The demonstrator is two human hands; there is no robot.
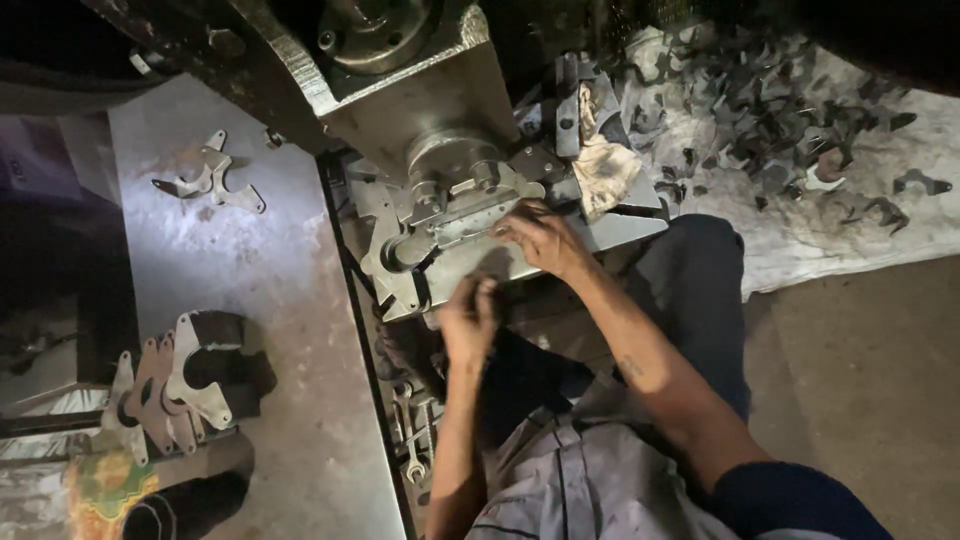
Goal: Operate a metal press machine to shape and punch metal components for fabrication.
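Your right hand (pixel 540 240) is up on the press bed, fingers spread flat and pressing down on the stamped metal plate (pixel 470 215) that lies under the round ram (pixel 452 158) of the machine. The plate sits on the die, its curved cut-out end pointing toward the left edge of the bed, right beside the grey die block (pixel 400 290). Your left hand (pixel 468 318) hangs just below the bed's front edge, fingers curled together; it's blurred, so I cannot tell whether anything is pinched in them. The two hands are near each other but not touching.

Off to your left, on the pale dusty surface (pixel 290 330), a row of finished flat brackets (pixel 160 390) leans in a stack against a dark block, and two loose brackets (pixel 210 180) lie further back, well apart from the stack. To your right, a heap of dark metal blanks (pixel 780 110) is spread over a white sheet (pixel 900 220) on the floor. A crumpled rag (pixel 605 165) rests on the machine just beyond your right hand. A spanner (pixel 412 440) hangs low by your left forearm.
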